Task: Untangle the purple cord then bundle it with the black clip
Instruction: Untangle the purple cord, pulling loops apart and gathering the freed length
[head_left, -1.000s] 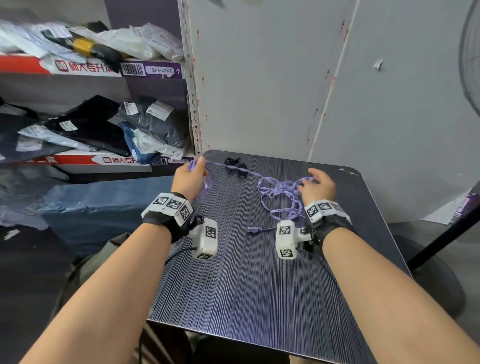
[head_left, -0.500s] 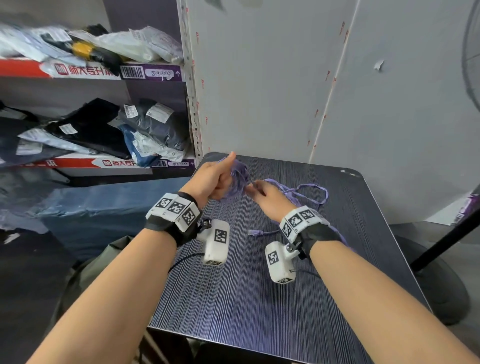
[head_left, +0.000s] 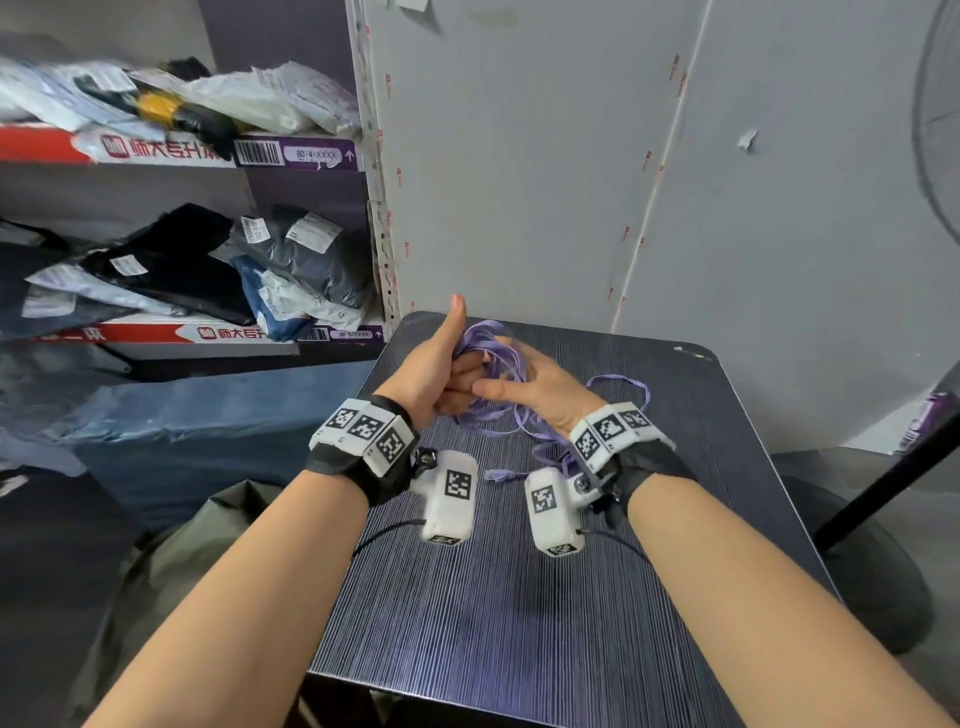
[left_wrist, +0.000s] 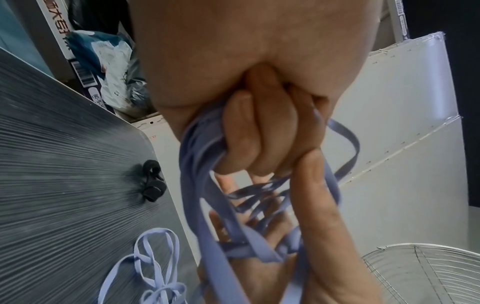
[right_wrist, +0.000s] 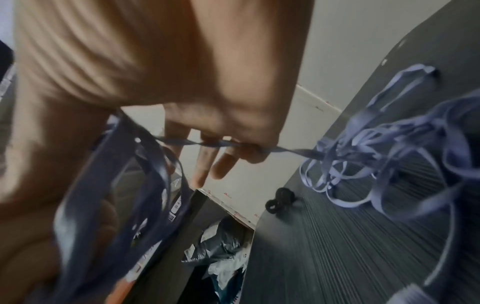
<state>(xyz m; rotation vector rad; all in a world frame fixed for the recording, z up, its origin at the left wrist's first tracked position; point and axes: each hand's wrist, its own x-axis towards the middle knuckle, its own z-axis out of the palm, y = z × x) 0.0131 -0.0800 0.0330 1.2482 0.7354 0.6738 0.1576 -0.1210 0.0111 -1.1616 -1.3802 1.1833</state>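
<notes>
grey panel wall (head_left: 519, 156); parcel-stuffed shelving (head_left: 182, 156) left; dark ribbed table (head_left: 519, 597).

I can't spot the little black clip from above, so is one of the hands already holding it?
No: in the left wrist view the black clip lies alone on the table, while both hands are busy with the purple cord.

You've got a pale purple cord (head_left: 497, 358), a black clip (left_wrist: 152, 183), a dark desk (head_left: 519, 613) with fine grey stripes, and white wrist bands (head_left: 363, 427) printed with black square codes
</notes>
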